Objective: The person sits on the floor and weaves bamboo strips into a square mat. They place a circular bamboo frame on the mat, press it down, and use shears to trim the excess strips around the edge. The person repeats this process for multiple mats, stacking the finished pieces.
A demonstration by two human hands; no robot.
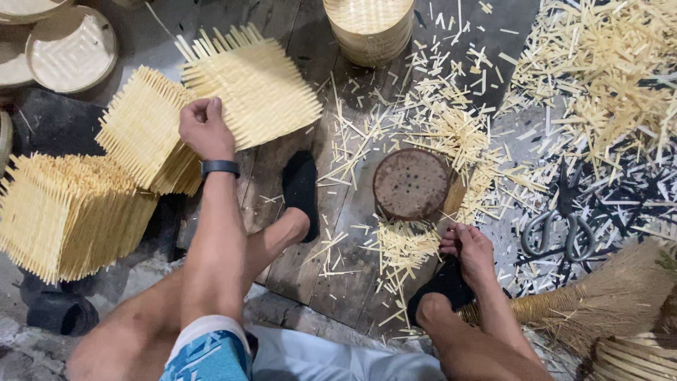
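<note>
My left hand (203,127) grips the near edge of a square woven bamboo mat (254,88) that lies on the dark wooden floor; a black band sits on that wrist. My right hand (467,248) is down by my right foot in its black sock, fingers curled; I cannot tell if it holds anything. Just beyond it stands a round dark wooden block (411,183) with cut bamboo slivers around it.
Stacks of woven mats (67,212) (148,130) lie at the left. Round woven lids (70,48) sit top left, a woven basket (369,28) top centre. Scissors (560,222) rest among scattered bamboo offcuts at right. A straw broom (606,300) lies bottom right.
</note>
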